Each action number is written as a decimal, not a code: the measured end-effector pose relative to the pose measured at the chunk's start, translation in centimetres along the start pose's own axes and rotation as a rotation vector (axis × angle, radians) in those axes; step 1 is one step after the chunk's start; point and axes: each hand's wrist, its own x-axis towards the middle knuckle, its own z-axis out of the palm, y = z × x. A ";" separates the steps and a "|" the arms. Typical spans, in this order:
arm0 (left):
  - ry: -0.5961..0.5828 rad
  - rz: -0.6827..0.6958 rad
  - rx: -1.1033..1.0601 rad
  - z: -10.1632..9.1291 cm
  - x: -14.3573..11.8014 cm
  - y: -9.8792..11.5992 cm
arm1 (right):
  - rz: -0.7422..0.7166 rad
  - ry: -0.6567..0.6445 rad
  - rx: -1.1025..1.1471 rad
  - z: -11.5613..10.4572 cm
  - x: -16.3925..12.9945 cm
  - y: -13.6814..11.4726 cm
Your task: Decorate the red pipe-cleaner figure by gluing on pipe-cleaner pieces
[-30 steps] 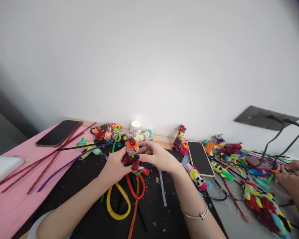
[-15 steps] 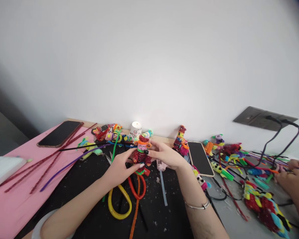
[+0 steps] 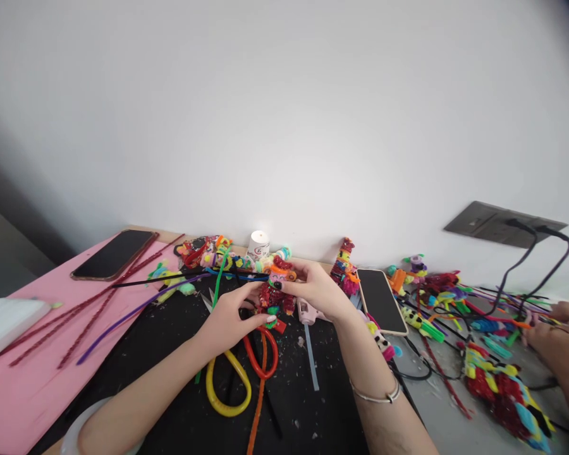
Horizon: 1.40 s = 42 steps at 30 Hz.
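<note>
A small red pipe-cleaner doll (image 3: 277,292) with an orange band and a green base is held over the black mat between both hands. My left hand (image 3: 234,316) pinches its lower part from the left, thumb near the green base. From the right, my right hand (image 3: 315,291) grips the head and body, its thumb across the front. Just below lie scissors (image 3: 227,385) with one yellow and one red handle loop. An orange pipe cleaner (image 3: 256,411) runs down from there. Beside my right hand is a pink glue gun (image 3: 307,311) with a clear glue stick in it.
Behind the hands stand a white paper cup (image 3: 258,245) and several pipe-cleaner figures, one upright (image 3: 344,265) against the wall. Phones lie left (image 3: 114,254) and right (image 3: 383,302). Loose pipe cleaners cross the pink sheet (image 3: 42,404). Another person's hands (image 3: 557,335) work at far right.
The doll has tilted, its head leaning right and its green base showing more. My right hand has shifted slightly with it; my left hand stays nearly in place.
</note>
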 end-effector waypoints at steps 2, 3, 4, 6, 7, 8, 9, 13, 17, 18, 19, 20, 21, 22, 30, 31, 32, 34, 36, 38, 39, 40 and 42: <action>0.013 -0.010 -0.009 -0.1 0.0 0.0 | 0.015 0.091 0.017 -0.5 0.0 -0.1; 0.021 -0.013 -0.012 -0.1 0.0 0.0 | 0.008 0.138 0.028 -0.7 0.1 0.0; 0.026 -0.016 -0.013 -0.1 0.1 0.0 | -0.008 0.185 0.033 -1.0 0.1 0.1; 0.029 -0.016 -0.015 -0.2 0.1 0.0 | -0.031 0.248 0.019 -1.4 0.2 0.5; 0.027 -0.016 -0.015 -0.2 0.1 0.0 | -0.025 0.264 0.001 -1.5 0.2 0.7; 0.025 -0.018 -0.015 -0.2 0.1 0.0 | -0.007 0.260 -0.019 -1.6 0.3 0.8; 0.023 -0.020 -0.016 -0.2 0.2 0.0 | 0.018 0.242 -0.044 -1.5 0.3 0.9; 0.025 -0.026 -0.006 -0.2 0.3 0.0 | 0.069 0.147 -0.161 -1.3 0.3 0.8; 0.034 -0.023 0.014 -0.3 0.3 -0.1 | 0.022 0.142 -0.213 -1.3 0.3 0.7; 0.037 -0.020 0.016 -0.3 0.3 -0.1 | 0.019 0.143 -0.212 -1.3 0.3 0.8; 0.038 -0.017 0.017 -0.3 0.3 -0.2 | 0.020 0.144 -0.208 -1.4 0.3 0.9; 0.041 -0.012 0.017 -0.3 0.3 -0.2 | 0.022 0.146 -0.202 -1.4 0.3 1.0; 0.040 -0.007 0.017 -0.3 0.3 -0.3 | 0.023 0.148 -0.197 -1.4 0.3 1.1; 0.038 -0.002 0.017 -0.3 0.3 -0.3 | 0.023 0.152 -0.191 -1.4 0.4 1.2; 0.021 0.016 0.100 -0.5 0.4 -0.1 | 0.042 0.190 -0.144 -1.4 0.6 1.6; 0.018 0.021 0.128 -0.5 0.4 -0.1 | 0.045 0.198 -0.142 -1.5 0.6 1.6; 0.019 0.027 0.157 -0.5 0.4 0.0 | 0.047 0.208 -0.139 -1.5 0.5 1.7; 0.027 0.043 0.210 -0.5 0.4 0.2 | 0.044 0.219 -0.104 -1.7 0.5 1.7; 0.041 0.059 0.242 -0.4 0.4 0.4 | 0.027 0.197 -0.015 -1.8 0.4 1.6; 0.037 0.060 0.243 -0.3 0.3 0.6 | 0.005 0.165 0.093 -1.9 0.2 1.5; 0.024 0.055 0.228 -0.2 0.3 0.7 | 0.003 0.149 0.142 -1.9 0.2 1.4; 0.006 0.050 0.203 -0.2 0.3 0.8 | 0.010 0.132 0.186 -1.8 0.2 1.3; -0.034 0.039 0.143 -0.1 0.2 0.9 | 0.042 0.100 0.265 -1.5 0.2 1.2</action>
